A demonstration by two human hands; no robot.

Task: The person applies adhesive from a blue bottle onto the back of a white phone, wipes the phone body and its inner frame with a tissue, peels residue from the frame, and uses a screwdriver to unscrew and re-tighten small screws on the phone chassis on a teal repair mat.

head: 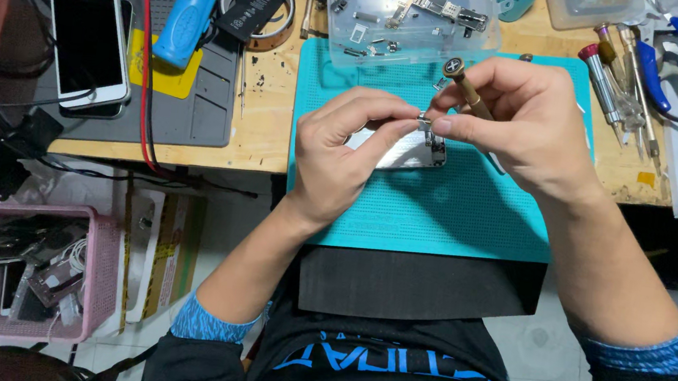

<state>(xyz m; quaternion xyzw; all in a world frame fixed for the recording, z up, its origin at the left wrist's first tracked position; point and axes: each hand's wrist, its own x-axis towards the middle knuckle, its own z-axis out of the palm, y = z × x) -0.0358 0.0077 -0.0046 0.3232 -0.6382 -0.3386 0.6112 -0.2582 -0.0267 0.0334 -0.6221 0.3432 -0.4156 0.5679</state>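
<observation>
Pinching a small metal part (424, 120) between both hands, the right hand (517, 121) also grips a brass screwdriver (468, 91) while the left hand (341, 152) steadies a phone chassis (411, 152).

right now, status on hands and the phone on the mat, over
Left hand steadies the phone on the teal mat. Right hand pinches a small part, screwdriver tucked in its fingers. Parts tray beyond, nothing blocking.

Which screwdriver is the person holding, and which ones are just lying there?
The brass-coloured screwdriver sits in the right hand. The others, one red-capped, lie untouched together on the bench to the right.
</observation>
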